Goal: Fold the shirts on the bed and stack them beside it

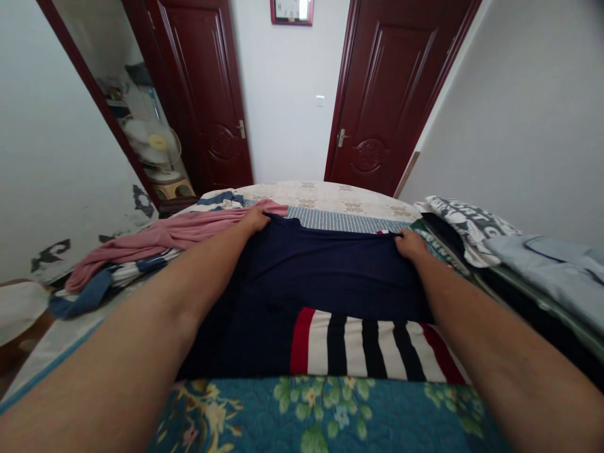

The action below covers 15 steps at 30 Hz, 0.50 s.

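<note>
A navy blue garment (330, 264) lies spread before me, with a panel of red, cream and black stripes (368, 343) along its near right part. My left hand (257, 220) is closed on its far left corner. At the far right corner, my right hand (410, 244) pinches the fabric's edge. The cloth stretches between both hands, slightly wrinkled, and its near edge rests on a teal floral bedspread (264, 415). Whether it is a top or a dress cannot be made out.
Left of the garment lies a pink cloth (165, 236) over blue-and-white striped clothing (141, 267). A pile of folded clothes (542, 270) stands at the right. Farther back are a patterned cream cover (325, 196), two dark red doors (387, 94) and a fan (153, 141).
</note>
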Available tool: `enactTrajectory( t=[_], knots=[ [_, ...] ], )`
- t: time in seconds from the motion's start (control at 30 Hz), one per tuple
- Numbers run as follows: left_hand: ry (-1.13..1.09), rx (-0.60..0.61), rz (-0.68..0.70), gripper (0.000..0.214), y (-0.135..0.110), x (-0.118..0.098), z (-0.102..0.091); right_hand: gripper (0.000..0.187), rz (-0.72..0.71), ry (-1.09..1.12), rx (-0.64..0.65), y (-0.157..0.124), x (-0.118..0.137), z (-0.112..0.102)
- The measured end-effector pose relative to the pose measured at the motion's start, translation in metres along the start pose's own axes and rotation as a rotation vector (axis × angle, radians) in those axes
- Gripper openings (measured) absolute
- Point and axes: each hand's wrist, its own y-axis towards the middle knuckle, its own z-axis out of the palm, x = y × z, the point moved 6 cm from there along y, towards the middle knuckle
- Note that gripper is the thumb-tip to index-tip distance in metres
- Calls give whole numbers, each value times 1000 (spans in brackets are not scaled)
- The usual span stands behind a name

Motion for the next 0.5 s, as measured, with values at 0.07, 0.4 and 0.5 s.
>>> enactTrajectory(
  t=[0.07, 0.4, 0.5],
  knots=[
    [-26, -14, -62, 24, 1, -1, -10, 34, 65, 112, -3, -1, -6, -6],
    [-287, -7, -21, 28, -14, -38, -37, 26, 324, 863, -26, -28, -4, -17],
    [-339, -13, 28, 28, -28, -50, -48, 19, 264, 1042, -41, -42, -1, -30]
  ],
)
